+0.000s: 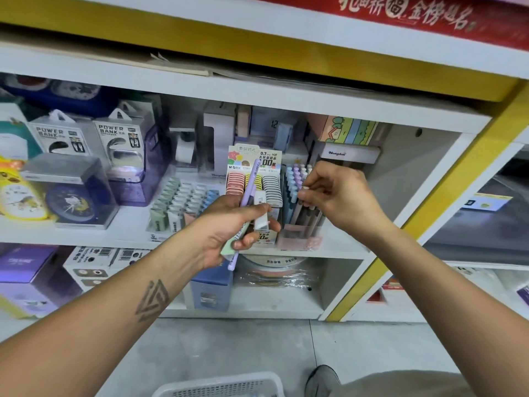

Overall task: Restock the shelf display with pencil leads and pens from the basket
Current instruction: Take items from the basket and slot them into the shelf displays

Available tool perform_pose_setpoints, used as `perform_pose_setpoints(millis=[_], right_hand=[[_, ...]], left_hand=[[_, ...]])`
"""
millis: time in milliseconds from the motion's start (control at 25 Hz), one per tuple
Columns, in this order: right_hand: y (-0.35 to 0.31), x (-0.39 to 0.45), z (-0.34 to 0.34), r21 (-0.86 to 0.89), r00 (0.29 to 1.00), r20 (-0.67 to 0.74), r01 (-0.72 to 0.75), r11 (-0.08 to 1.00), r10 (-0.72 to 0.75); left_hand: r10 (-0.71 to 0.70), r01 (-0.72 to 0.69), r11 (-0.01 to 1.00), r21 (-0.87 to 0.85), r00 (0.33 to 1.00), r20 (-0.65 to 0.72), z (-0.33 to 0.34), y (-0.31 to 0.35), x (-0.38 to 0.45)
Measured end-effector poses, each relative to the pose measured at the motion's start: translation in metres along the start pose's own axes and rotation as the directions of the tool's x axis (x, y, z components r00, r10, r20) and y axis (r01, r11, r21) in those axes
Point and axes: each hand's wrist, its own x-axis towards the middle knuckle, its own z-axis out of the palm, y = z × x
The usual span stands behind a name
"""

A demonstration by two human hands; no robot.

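A white slotted basket (pixel 220 385) sits on the grey floor at the bottom edge of the view, just left of a grey shoe (pixel 322 378). Above it, the left hand (pixel 229 227) grips a small bunch of stock: a lilac pen (pixel 246 202) slanting upward, a white pen and a pale green one. The right hand (pixel 339 193) pinches the white tip of a pen (pixel 305 188) standing among pastel pens in the pink display box (pixel 300 239) on the white shelf (pixel 337 250). Just left of that box stands the pencil lead display (pixel 254 179), with rows of pink, yellow and grey cases. Further left are power bank packs (pixel 120 138) and a blue alarm clock (pixel 71 202).
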Motion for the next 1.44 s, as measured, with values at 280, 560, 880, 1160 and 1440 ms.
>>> perform_pose_setpoints(millis=[280, 560, 880, 1160, 1440], right_hand=[[0.0, 0.0, 0.003, -0.005, 1.0, -0.03, 0.0, 1.0, 0.0], [-0.004, -0.002, 0.0, -0.076, 0.999, 0.035, 0.035, 0.996, -0.032], [-0.022, 0.001, 0.005, -0.088, 0.998, 0.053, -0.015, 0.996, 0.02], [-0.039, 0.005, 0.009, 0.605, 0.96, 0.131, -0.276, 0.747, 0.249], [-0.017, 0.014, -0.03, 0.67, 0.946, -0.187, -0.075, 0.738, 0.266]], left_hand=[[-0.008, 0.008, 1.0, -0.008, 1.0, 0.004, -0.002, 0.0, 0.0], [-0.018, 0.019, 0.999, -0.038, 1.0, 0.018, -0.002, 0.001, -0.002], [-0.009, 0.013, 1.0, -0.028, 0.989, 0.15, 0.003, 0.001, -0.006], [-0.086, 0.066, 0.995, 0.08, 0.959, 0.271, 0.01, 0.0, -0.008], [-0.144, 0.133, 0.985, 0.109, 0.984, 0.104, 0.001, 0.001, -0.006]])
